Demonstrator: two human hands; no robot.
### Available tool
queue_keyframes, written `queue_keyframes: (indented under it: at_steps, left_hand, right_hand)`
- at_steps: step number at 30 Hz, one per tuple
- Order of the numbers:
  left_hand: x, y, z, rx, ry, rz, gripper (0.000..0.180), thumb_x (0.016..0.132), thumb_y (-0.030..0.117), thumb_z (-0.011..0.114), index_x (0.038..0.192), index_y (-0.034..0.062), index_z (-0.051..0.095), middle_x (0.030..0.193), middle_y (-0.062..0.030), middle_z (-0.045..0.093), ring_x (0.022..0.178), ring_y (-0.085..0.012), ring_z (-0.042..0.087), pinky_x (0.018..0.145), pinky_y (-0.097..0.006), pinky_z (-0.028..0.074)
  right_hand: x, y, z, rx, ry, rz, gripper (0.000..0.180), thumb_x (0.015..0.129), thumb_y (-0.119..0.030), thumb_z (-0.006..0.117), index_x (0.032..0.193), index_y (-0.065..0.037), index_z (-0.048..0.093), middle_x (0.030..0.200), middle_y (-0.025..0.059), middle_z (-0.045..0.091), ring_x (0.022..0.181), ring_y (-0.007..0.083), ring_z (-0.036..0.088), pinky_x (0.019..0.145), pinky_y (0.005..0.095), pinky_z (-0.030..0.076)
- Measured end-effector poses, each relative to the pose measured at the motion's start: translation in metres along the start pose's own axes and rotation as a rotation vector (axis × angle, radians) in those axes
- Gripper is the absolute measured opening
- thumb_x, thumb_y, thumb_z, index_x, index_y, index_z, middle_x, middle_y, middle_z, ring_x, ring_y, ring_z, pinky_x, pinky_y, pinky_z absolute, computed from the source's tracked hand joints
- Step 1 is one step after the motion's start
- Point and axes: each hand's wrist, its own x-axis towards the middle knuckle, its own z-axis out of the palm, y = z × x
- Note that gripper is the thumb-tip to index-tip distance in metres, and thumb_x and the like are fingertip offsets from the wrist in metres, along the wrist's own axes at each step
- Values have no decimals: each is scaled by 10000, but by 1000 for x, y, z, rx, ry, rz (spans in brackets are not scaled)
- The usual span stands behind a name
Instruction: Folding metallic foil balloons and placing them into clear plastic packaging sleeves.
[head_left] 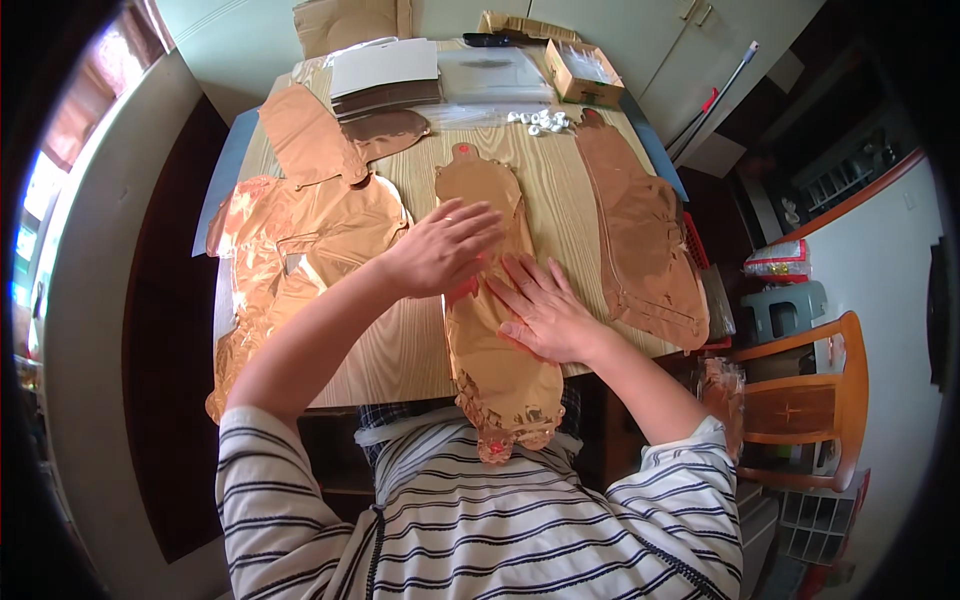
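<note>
A flat, uninflated copper-coloured foil balloon [505, 375] lies lengthwise in front of me, its near end hanging over the table edge toward my lap. My right hand [545, 312] is spread flat on its middle, fingers pointing away and to the left. Over the same balloon, slightly farther off, is my left hand [445, 248], fingers stretched out to the right; whether it touches the foil I cannot tell. Neither hand grips anything. To the left lies a heap of shiny foil balloons [320, 225], and on the right a stack of flat foil balloons [650, 245].
Toward the back of the wooden table [385, 365] are a stack of white cards [385, 66], clear plastic sleeves [495, 78], several small white rolls [540, 123] and a cardboard box [590, 90] of clear bags. A wooden chair [800, 410] and a grey-green stool [785, 305] stand at right.
</note>
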Motion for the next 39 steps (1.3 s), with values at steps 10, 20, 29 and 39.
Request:
queue_keyframes:
  at_steps: [10, 20, 29, 39]
  left_hand:
    - [33, -5, 35, -194, -214, 86, 545, 1028, 306, 521, 1536, 123, 445, 1612, -102, 400, 1513, -319, 322, 1226, -553, 230]
    - [26, 20, 33, -185, -250, 85, 573, 1016, 313, 551, 1543, 122, 435, 1628, -96, 375, 1522, -309, 306, 1236, -548, 214]
    - [20, 47, 30, -191, -253, 117, 574, 1020, 307, 538, 1547, 111, 425, 1622, -112, 378, 1524, -320, 297, 1238, -544, 203]
    - [15, 60, 28, -137, -274, 99, 578, 1027, 329, 528, 1554, 121, 414, 1627, -107, 369, 1533, -314, 273, 1247, -547, 181]
  right_hand:
    - [-20, 22, 2, 389, 392, -151, 503, 1029, -327, 528, 1487, -119, 511, 1538, 181, 476, 1443, 347, 426, 1206, 555, 273]
    - [-129, 2, 11, 51, 470, -168, 692, 810, -187, 748, 1443, -34, 514, 1484, 183, 512, 1391, 348, 476, 1200, 525, 317]
    - [-96, -8, 25, -91, 492, -205, 513, 956, -152, 575, 1459, -65, 518, 1557, 136, 453, 1446, 329, 411, 1199, 535, 300]
    - [-86, -12, 18, -137, 448, -301, 384, 943, -145, 565, 1303, -51, 659, 1365, 125, 640, 1300, 310, 577, 1132, 482, 401]
